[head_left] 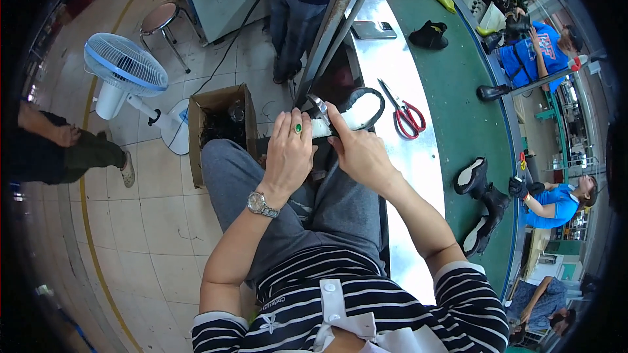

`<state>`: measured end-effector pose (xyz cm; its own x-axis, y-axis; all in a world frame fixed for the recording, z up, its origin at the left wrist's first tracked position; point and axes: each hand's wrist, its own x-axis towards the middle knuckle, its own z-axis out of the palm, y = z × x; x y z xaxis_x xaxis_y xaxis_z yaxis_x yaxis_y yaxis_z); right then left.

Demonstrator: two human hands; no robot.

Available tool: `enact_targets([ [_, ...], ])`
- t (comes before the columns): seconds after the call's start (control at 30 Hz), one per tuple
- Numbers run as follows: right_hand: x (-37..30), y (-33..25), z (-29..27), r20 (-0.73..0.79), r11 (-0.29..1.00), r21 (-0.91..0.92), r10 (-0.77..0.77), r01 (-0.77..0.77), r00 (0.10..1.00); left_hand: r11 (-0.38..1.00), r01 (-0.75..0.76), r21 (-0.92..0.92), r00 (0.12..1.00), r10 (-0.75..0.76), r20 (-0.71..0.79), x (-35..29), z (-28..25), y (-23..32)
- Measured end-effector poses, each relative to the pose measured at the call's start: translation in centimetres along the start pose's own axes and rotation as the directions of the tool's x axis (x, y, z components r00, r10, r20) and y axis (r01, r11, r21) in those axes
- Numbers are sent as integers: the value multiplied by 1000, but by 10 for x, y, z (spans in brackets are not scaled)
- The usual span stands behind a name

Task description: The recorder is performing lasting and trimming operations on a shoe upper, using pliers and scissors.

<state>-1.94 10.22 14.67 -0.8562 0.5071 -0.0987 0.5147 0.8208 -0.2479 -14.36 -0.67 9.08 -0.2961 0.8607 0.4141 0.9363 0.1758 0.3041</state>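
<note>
A pale tiled floor (183,235) spreads left of your fingers (284,132), marked by a yellow line (83,199), with a standing fan (124,62) and a round stool (160,18) farther out; to your fingers' right, a shiny metal benchtop (412,242) runs beside a long green work surface (451,111), a grey cabinet (229,12) beyond them.

A shoe workshop, laid out like a factory line, is shown by a long green worktop (458,104), on which black footwear (429,35) and yellow-and-black shoe pieces (445,0) are spread. Places along its right side are taken by workers in blue shirts (544,57). Red-handled scissors (401,106) are laid on the metal ledge (417,222) near a black-and-white shoe (366,110). On the left, a tiled floor (124,235) is marked by a yellow line (86,219)
</note>
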Motion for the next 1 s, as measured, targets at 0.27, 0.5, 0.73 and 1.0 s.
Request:
enact_targets([
  [0.27,-6,-12,9,-52,995,94,41,-36,998,969,57,-239,998,-61,-10,-2,-4,-5],
  [0.5,-21,18,-31,-174,993,53,113,-105,978,870,140,-473,978,-47,204,-16,-21,-28],
  [0.73,-61,5,-34,361,812,504,110,-293,926,264,598,-757,786,-379,489,-85,-43,0],
  [1.0,-59,-26,-17,390,767,636,-225,-84,893,667,558,-493,798,-595,99,-93,-63,-39],
])
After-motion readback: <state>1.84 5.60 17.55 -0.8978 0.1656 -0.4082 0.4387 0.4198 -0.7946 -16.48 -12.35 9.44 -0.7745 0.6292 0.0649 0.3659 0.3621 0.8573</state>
